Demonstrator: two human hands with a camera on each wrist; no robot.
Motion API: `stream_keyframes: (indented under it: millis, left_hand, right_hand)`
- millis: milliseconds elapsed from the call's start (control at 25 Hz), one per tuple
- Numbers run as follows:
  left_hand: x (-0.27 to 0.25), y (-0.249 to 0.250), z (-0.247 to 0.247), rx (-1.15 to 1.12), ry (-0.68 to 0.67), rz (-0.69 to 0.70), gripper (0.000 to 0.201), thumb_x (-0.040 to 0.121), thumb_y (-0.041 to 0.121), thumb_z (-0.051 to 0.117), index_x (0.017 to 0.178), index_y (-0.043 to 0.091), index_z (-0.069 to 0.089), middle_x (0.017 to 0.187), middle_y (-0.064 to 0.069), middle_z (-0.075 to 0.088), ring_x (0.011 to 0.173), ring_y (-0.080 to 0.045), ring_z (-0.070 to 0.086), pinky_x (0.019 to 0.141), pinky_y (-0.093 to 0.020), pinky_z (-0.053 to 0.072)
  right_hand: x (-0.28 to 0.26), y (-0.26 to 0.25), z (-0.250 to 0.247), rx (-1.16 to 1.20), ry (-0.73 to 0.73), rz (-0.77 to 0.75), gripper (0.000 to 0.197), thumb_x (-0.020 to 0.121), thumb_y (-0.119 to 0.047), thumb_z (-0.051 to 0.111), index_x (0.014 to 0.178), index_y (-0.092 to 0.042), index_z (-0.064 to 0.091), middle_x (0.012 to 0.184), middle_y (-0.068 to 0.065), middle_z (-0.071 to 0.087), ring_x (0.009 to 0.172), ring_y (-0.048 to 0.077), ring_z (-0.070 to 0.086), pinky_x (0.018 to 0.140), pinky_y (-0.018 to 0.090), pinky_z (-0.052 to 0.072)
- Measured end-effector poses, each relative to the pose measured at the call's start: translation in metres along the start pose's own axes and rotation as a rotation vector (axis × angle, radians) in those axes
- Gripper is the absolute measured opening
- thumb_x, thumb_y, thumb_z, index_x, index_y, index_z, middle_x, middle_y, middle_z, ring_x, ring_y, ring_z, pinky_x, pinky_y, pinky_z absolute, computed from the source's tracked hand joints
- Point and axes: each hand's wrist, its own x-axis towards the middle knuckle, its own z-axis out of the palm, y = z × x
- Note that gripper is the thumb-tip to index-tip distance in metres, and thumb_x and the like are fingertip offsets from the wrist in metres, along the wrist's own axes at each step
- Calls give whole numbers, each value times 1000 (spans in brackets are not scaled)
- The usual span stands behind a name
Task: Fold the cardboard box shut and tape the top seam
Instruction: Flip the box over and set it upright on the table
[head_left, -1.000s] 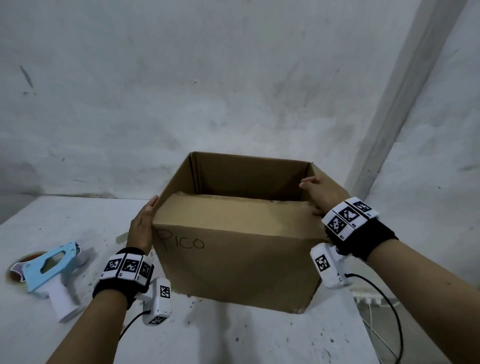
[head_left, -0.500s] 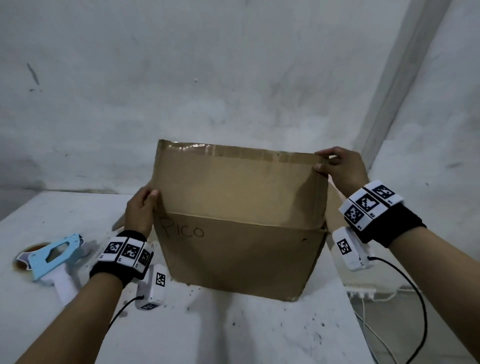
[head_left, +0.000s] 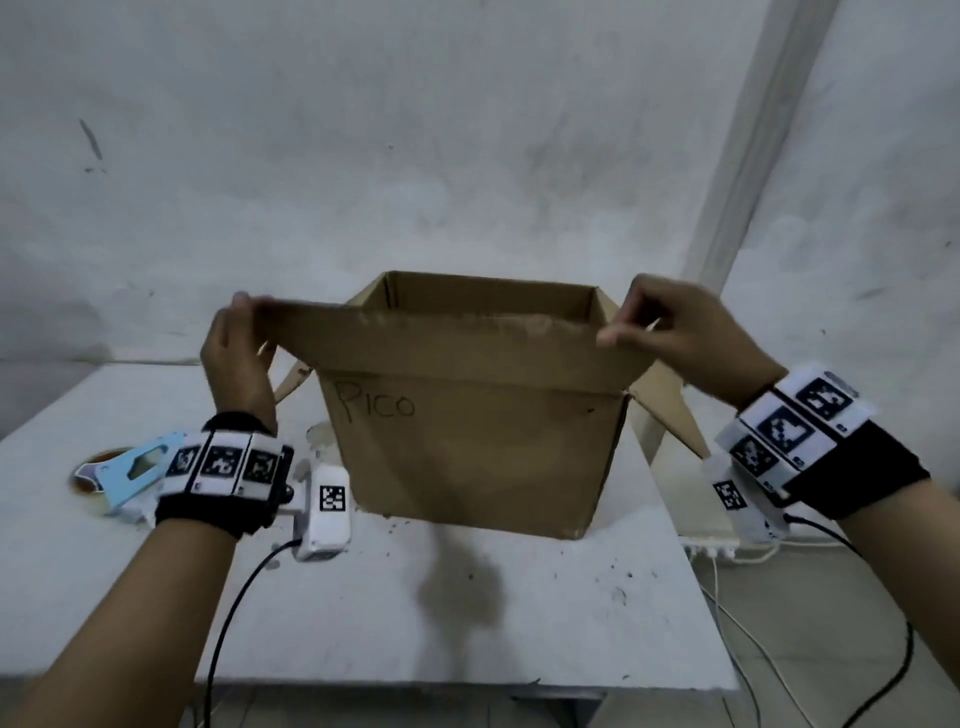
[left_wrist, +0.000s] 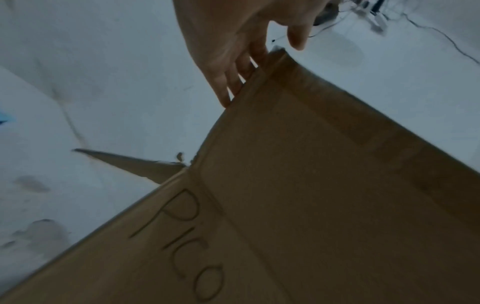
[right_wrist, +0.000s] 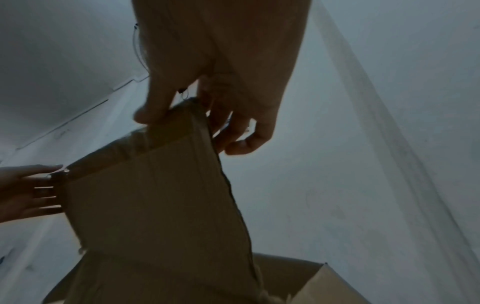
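A brown cardboard box (head_left: 467, 447) marked "Pico" stands open on the white table (head_left: 467, 623). Its near flap (head_left: 441, 348) leans out toward me. My left hand (head_left: 244, 306) holds the flap's left corner, with the fingers (left_wrist: 233, 78) behind the edge and the thumb on top. My right hand (head_left: 618, 327) pinches the right corner between thumb and fingers (right_wrist: 241, 142). The two side flaps hang outward: the left one (head_left: 293, 379) and the right one (head_left: 665, 410). A blue and white tape dispenser (head_left: 130, 467) lies at the left, partly hidden by my left wristband.
A grey wall stands close behind the box, with a pale upright post (head_left: 748, 156) at the right. The table's near edge runs low in the head view. A white power strip (head_left: 711, 545) and cables lie on the floor beyond the table's right edge.
The near flap lay folded down into the box, then stood upright, and now leans out toward me. My left hand moved from the box's side up to the flap's corner.
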Motion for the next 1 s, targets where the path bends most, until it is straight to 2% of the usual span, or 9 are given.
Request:
stream_keyframes:
  millis: [80, 200, 280, 360, 440, 600, 800, 880, 1000]
  left_hand:
    - [-32, -9, -24, 3, -41, 19, 25, 93, 12, 42, 82, 22, 62, 77, 16, 69, 89, -9, 57, 83, -23, 44]
    - [-73, -42, -59, 250, -188, -41, 37, 92, 0, 42, 123, 17, 54, 121, 7, 58, 114, -9, 49, 95, -26, 39]
    - [-88, -66, -71, 324, -211, -139, 52, 92, -3, 43, 141, 13, 36, 142, -1, 42, 129, -13, 40, 104, -30, 34]
    - [-93, -83, -73, 336, -247, -212, 57, 91, -5, 44, 144, 9, 28, 149, -8, 34, 136, -21, 34, 109, -34, 32]
    - [-88, -100, -73, 368, -297, -269, 60, 88, -8, 48, 143, 5, 28, 150, -13, 31, 138, -27, 32, 111, -38, 31]
    - [-64, -110, -63, 854, -287, 21, 72, 81, 9, 67, 142, 7, 27, 152, -17, 20, 142, -31, 16, 116, -48, 22]
    - [10, -92, -27, 1063, -532, 171, 87, 78, 37, 68, 146, 25, 17, 157, -11, 6, 145, -29, 1, 116, -48, 5]
    - [26, -95, -20, 970, -615, 62, 80, 76, 36, 70, 143, 26, 28, 156, -6, 13, 144, -26, 12, 117, -48, 15]
    - [27, -108, -18, 706, -529, 17, 60, 74, 26, 73, 129, 25, 48, 148, -1, 34, 135, -22, 35, 110, -42, 34]
  right_hand:
    - [-23, -3, 12, 17, -285, 43, 41, 70, -56, 60, 78, -16, 61, 80, -4, 63, 71, 4, 57, 62, 13, 45]
    - [-41, 10, 53, -340, -536, 144, 43, 82, -49, 57, 116, -23, 54, 123, 0, 53, 115, 18, 49, 93, 34, 42]
    - [-43, 15, 88, -621, -582, 223, 69, 83, -46, 58, 141, -27, 25, 150, 4, 24, 139, 29, 21, 112, 49, 22]
    - [-31, 12, 122, -671, -527, 273, 89, 83, -44, 60, 147, -28, 1, 158, 5, 0, 145, 30, 1, 114, 55, 7]
    - [-13, 5, 152, -647, -435, 287, 97, 81, -37, 65, 148, -26, -5, 159, 9, -3, 146, 29, -4, 114, 56, -1]
    - [14, 3, 190, -709, -135, 304, 63, 84, -24, 63, 137, -22, 30, 138, 13, 39, 133, 31, 30, 115, 57, 7]
    - [26, 23, 193, -691, -134, 282, 51, 88, -27, 56, 134, -25, 35, 133, 11, 42, 127, 29, 33, 112, 49, 14]
    - [22, 31, 189, -630, -101, 227, 52, 87, -31, 58, 135, -29, 38, 138, 10, 38, 132, 28, 29, 113, 47, 9]
    - [11, 55, 172, -601, 145, 305, 69, 75, -44, 70, 136, -35, 40, 154, 13, 16, 144, 36, 3, 112, 52, -8]
